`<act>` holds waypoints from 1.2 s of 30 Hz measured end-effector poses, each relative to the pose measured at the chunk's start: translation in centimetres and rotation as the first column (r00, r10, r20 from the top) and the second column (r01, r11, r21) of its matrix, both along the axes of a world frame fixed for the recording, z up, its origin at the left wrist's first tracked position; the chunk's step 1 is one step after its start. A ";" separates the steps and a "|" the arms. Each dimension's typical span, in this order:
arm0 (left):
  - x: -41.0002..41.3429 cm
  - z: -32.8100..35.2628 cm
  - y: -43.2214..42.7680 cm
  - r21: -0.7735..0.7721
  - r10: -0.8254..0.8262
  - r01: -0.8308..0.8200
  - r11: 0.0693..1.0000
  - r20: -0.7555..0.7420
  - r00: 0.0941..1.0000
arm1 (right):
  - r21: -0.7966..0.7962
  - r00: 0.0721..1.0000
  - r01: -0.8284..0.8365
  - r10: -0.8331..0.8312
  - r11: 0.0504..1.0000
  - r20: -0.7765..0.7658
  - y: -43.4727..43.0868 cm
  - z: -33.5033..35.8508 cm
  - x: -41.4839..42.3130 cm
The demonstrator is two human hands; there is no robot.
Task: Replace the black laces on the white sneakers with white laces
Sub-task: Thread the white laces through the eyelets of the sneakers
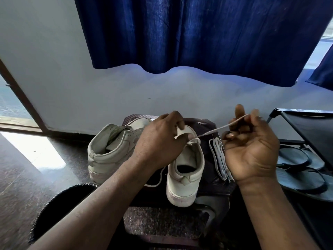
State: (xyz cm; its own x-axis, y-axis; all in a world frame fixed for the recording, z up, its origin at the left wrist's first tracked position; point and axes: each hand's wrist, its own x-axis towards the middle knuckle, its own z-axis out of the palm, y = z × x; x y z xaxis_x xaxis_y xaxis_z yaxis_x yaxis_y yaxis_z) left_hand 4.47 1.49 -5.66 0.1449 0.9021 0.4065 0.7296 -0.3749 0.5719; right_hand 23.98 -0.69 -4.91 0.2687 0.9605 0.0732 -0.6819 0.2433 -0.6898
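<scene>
Two white sneakers stand on a dark stool point(212, 192), heels toward me. The left sneaker point(110, 150) has no lace showing. My left hand point(160, 141) grips the tongue of the right sneaker point(185, 170) at its top. A white lace point(214, 131) runs taut from that shoe's eyelets up to my right hand point(250, 147), which pinches it between thumb and fingers, palm up. The lace's other end point(158, 179) loops down left of the right sneaker. A folded white lace point(219, 157) lies on the stool beside the shoe. No black lace is in view.
A black round bin point(59, 210) stands at lower left on the speckled floor. A black shoe rack point(310, 130) at right holds dark flip-flops point(302, 168). A blue curtain point(198, 33) hangs over the white wall behind the stool.
</scene>
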 end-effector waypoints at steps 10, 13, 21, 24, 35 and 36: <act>-1.4 0.5 -1.6 -0.400 0.148 -0.104 0.911 0.081 0.986 | 0.063 0.480 0.071 -0.090 0.995 0.873 0.1 -2.4 -4.6; -2.0 0.7 -1.5 -0.572 0.236 0.020 0.820 0.368 0.899 | 0.104 0.321 0.100 -0.132 0.989 0.938 0.1 -2.9 -4.8; -2.9 0.3 -1.9 -0.635 0.328 0.211 0.743 0.620 0.713 | 0.157 0.199 0.075 -0.169 0.985 0.965 0.1 -3.7 -4.5; -2.7 0.1 -1.9 -0.624 0.322 0.227 0.748 0.640 0.698 | 0.196 0.186 0.075 -0.207 0.978 0.960 0.0 -3.4 -4.6; -2.4 -0.6 -2.0 -0.573 0.259 0.272 0.773 0.676 0.690 | 0.271 0.035 0.079 -0.274 0.959 0.961 -0.3 -3.3 -4.5; -2.4 -0.6 -2.0 -0.566 0.247 0.277 0.777 0.678 0.692 | 0.275 0.023 0.084 -0.277 0.958 0.960 -0.4 -3.3 -4.6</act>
